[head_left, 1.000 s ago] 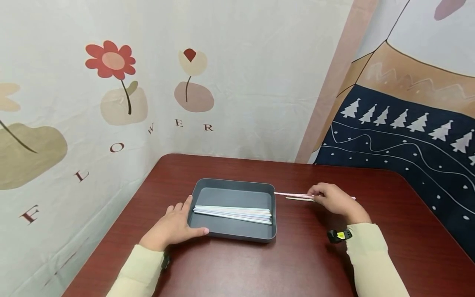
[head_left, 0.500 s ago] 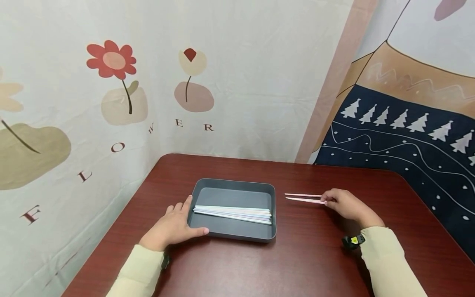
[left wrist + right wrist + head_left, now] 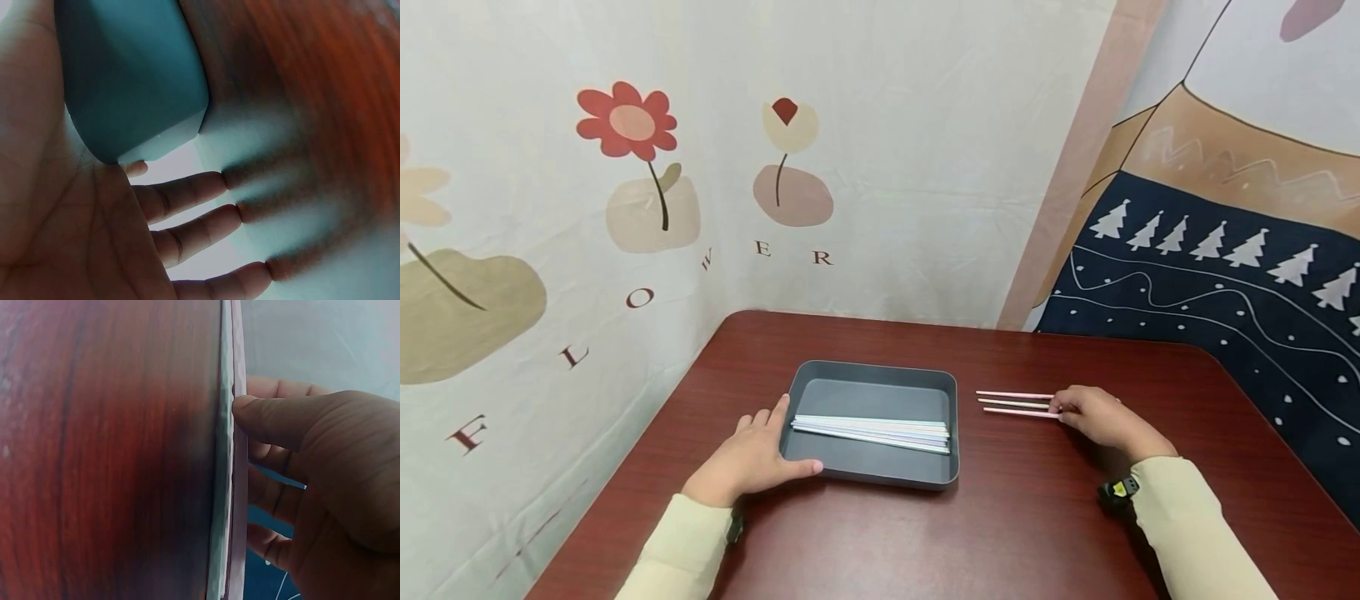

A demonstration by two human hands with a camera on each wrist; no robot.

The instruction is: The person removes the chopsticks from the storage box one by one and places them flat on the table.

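Pale cloth printed with flowers and the letters F-L-O-W-E-R backs the scene from nine to twelve o'clock, and a navy cloth with white trees fills two o'clock. Before them stands a reddish-brown table, glossy enough to catch the light at six o'clock.

Near the middle of the tabletop sits a grey tray. A bundle of white sticks lies inside it, running from the nine o'clock wall towards four o'clock and fanning slightly at that end.

At the tray's eight o'clock corner is the left hand, its fingers spread: the index finger touches the nine o'clock side, the thumb lies against the near rim, and the other fingertips touch the tabletop (their reflections show in the left wrist view).

Apart from the tray, towards three o'clock, the right hand pinches a pink stick between thumb and fingertips. A pale stick lies just beside it; whether the fingers grip that too, I cannot tell. Seen from the head, three sticks point from this hand to nine o'clock: pink, pale, pink. Both sleeves are light yellow.
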